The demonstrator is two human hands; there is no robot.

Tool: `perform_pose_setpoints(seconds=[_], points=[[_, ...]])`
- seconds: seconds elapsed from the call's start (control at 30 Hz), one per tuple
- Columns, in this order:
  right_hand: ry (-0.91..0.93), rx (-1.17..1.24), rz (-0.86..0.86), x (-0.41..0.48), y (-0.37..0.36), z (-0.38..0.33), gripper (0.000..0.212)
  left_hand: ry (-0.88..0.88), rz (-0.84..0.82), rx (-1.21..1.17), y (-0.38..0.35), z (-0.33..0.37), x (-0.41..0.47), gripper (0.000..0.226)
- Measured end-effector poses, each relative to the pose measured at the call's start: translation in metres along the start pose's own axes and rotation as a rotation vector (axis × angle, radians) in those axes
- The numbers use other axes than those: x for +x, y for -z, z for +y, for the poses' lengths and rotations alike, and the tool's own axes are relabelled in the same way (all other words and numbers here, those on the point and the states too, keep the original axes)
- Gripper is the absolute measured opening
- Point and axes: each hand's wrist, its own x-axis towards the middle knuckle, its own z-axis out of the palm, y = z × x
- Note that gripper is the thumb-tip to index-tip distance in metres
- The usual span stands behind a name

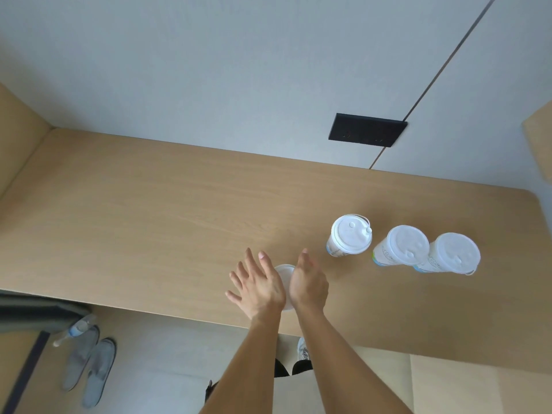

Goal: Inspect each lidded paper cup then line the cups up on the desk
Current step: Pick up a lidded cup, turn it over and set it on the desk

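Head view: fingers of the left hand (pixel 259 286) and right hand (pixel 307 283) are loosely spread, flanking a lidded cup (pixel 285 274) — contact cannot be told. Three cups (pixel 352 236) stand right of it on the desk (pixel 149 210). Closing both palms evenly on its wall — not its lid — seems wise.

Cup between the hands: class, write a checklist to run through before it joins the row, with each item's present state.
1. Both hands flank the cup, left hand, right hand: ok.
2. Firm grip: cannot tell, the left hand's fingers are spread.
3. Lid seated on this cup: cannot tell, mostly hidden.
4. Three lidded cups upright in a row: ok.
5. Bare desk left of the row: ok.
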Motion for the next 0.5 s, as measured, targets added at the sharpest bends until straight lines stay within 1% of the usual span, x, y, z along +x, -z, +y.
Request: perform_pose_setpoints(seconds=[0.13, 0.2, 0.23, 0.33, 0.37, 0.43, 0.47, 0.5], points=[[-0.012, -0.004, 0.039, -0.003, -0.001, -0.001, 0.058, -0.066, -0.035, 0.07, 0.004, 0.002, 0.001, 0.064], [-0.071, 0.0, 0.047, -0.012, 0.0, 0.002, 0.06, -0.159, -0.082, 0.142, 0.008, 0.002, 0.006, 0.065], [-0.136, 0.034, 0.045, -0.018, 0.0, 0.004, 0.062, -0.236, -0.105, 0.19, 0.011, 0.002, 0.011, 0.066], [-0.433, 0.216, -0.008, -0.037, -0.003, 0.007, 0.075, -0.546, -0.153, 0.414, 0.022, 0.011, 0.032, 0.07], [-0.489, 0.247, -0.036, -0.042, -0.004, 0.007, 0.079, -0.651, -0.153, 0.497, 0.026, 0.014, 0.038, 0.073], [-0.531, 0.255, -0.072, -0.047, -0.003, 0.009, 0.083, -0.83, -0.136, 0.61, 0.032, 0.019, 0.044, 0.083], [-0.505, 0.236, -0.078, -0.049, -0.001, 0.01, 0.083, -0.891, -0.122, 0.628, 0.035, 0.019, 0.044, 0.09], [-0.434, 0.2, -0.072, -0.05, 0.002, 0.011, 0.081, -0.923, -0.105, 0.619, 0.038, 0.019, 0.044, 0.094]])
